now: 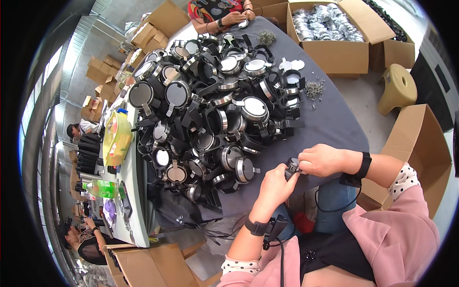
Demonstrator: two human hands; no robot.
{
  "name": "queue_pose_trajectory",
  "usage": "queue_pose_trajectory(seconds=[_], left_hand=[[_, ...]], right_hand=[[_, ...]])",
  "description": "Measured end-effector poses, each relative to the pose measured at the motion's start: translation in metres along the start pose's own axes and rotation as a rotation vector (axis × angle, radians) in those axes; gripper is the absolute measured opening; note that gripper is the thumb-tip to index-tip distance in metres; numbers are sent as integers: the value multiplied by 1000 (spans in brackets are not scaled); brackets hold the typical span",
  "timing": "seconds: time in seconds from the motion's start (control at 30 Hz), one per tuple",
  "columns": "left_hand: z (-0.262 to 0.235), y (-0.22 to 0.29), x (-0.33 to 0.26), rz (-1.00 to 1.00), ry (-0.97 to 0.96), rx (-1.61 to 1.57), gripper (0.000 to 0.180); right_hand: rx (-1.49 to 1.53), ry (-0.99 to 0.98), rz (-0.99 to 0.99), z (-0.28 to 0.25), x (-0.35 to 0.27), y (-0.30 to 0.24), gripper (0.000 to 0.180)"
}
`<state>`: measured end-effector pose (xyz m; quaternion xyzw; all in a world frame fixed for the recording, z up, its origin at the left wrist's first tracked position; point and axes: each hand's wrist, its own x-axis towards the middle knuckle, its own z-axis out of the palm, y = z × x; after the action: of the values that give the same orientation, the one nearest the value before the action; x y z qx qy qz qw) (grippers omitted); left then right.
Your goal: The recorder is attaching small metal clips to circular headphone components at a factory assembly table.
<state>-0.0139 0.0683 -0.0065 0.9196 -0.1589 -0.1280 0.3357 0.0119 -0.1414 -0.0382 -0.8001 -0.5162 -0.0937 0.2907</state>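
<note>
My left hand [276, 186] and my right hand [319, 160] meet at the near edge of the grey-covered table [330, 129]. Between them is a small black and silver lid-like part [292, 167], mostly hidden by the fingers. The left fingers are wrapped round its near side; those of the right hand pinch its other side. To the left and beyond lies a big heap of round steel-and-black lids with black handles or straps [255, 108]. A small pile of tiny clear or metal clips [314, 90] sits beyond my right hand, beside some white discs [291, 64].
Across the table a co-worker's hands [234, 18] hold a round lid [243, 23], near another clip pile [267, 37]. Cardboard boxes [334, 57] and a tan stool [398, 86] stand on the right. A yellow basket [117, 138] and green bottle [100, 188] are on the left table.
</note>
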Motion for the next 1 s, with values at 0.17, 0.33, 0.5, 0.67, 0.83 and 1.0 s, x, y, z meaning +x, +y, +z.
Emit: queue_pose_trajectory(seconds=[0.17, 0.33, 0.5, 0.67, 0.83, 1.0], left_hand=[[-4, 3, 1, -30, -33, -17, 32], [-6, 4, 5, -53, -59, -51, 33], [-4, 1, 6, -22, -53, -28, 31], [-1, -1, 7, -1, -48, -18, 28], [1, 6, 8, 28, -13, 50, 29], [5, 11, 5, 25, 14, 106, 28]], right_hand=[[-16, -53, 7, 5, 0, 7, 25], [23, -81, 87, 4, 3, 5, 25], [54, -116, 193, 4, 5, 3, 25], [63, -125, 224, 5, 7, 4, 24], [37, -124, 231, 5, 6, 5, 24], [19, -107, 222, 1, 6, 4, 23]])
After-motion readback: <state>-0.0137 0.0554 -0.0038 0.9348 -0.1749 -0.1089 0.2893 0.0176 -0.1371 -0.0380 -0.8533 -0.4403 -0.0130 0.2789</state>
